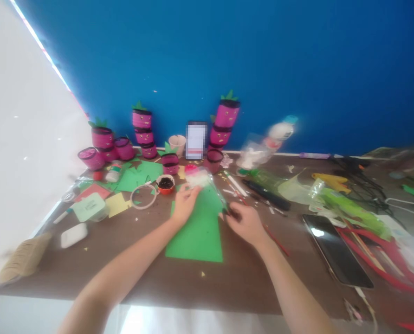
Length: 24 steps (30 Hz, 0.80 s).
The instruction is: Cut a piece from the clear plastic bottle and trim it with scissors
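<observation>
My left hand [185, 203] reaches over a green sheet [196, 236], its fingers drawn together at a small white thing with a pink top [196, 176]. Blur hides whether they grip that thing or just touch it. Over the sheet's right edge, my right hand [243, 221] is closed round the dark handle of scissors [232, 213], whose thin blades point away and to the left. Left of the sheet stands a small red cup with dark contents [165, 184], and beside that lies a pale ring [143, 195].
Stacked magenta pots with faces [144, 134] and a propped phone [196, 141] line the blue wall. A white case [74, 234] and a twine bundle [26, 257] lie left. At right are a black phone [337, 250], a red-handled tool [374, 260] and cables.
</observation>
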Tool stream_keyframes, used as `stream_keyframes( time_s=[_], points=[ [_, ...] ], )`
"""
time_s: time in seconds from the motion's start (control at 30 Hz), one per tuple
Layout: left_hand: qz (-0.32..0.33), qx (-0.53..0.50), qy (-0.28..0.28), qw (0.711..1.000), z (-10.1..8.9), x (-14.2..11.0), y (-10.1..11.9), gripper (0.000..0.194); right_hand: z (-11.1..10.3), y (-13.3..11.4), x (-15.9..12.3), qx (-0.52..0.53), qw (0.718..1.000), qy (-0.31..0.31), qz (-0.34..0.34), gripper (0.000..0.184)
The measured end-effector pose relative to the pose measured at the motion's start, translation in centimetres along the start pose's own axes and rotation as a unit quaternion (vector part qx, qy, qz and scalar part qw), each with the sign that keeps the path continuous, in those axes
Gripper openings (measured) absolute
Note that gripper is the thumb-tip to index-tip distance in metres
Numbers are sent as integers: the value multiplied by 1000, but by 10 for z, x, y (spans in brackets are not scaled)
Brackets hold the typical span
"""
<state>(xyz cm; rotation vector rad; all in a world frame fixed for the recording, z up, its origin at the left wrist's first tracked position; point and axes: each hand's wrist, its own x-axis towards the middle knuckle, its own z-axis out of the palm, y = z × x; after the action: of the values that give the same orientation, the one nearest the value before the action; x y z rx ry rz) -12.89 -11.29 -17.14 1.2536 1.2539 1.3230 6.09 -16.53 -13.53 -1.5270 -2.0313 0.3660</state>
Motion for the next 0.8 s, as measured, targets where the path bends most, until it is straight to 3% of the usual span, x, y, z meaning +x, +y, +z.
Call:
stream_keyframes(
  time_s=[0.2, 0.43, 0.8],
  points=[
    [5, -33, -2, 999, -1, 2, -7, 32, -3, 0, 0, -60, 998, 11, -14, 36],
    [3, -20, 4, 1000, 0, 1, -4, 30, -6, 3, 0, -101, 990, 69, -67, 35],
    [4, 34, 19, 999, -1, 0, 7, 26, -5, 2, -1, -3, 998, 55, -38, 32]
  ],
)
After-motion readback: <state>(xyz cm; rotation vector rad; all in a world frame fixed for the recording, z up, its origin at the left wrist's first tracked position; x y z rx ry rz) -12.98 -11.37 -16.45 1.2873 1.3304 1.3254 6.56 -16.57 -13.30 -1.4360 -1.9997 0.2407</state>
